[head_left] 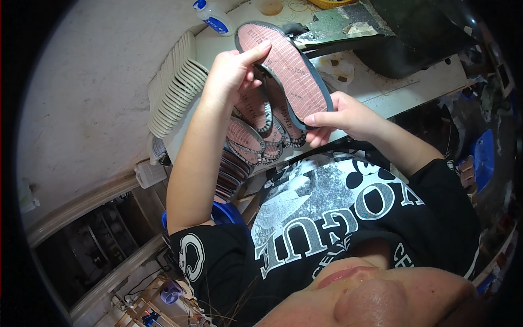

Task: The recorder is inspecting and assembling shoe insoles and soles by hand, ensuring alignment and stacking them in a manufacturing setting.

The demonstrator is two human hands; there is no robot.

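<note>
A long sole-shaped piece, a pink insole [289,71] with pale stitch lines and a dark rim, is held slanting in front of me between both hands. My left hand [235,71] is closed on its left edge near the upper end, thumb on the pink face. Lower right, my right hand [346,117] pinches the other end, thumb on top and fingers beneath. Behind and below it lies a pile of similar pink insoles [245,136] with gathered dark-and-white edges, partly hidden by the held one and my left forearm.
Left of the pile stands a row of nested pale soles [177,90] along the wall. A white bottle with a blue cap [213,19] is at the back of the worktable [381,98]. A worn green-black machine [354,24] fills the back right. A blue bin [484,158] is far right.
</note>
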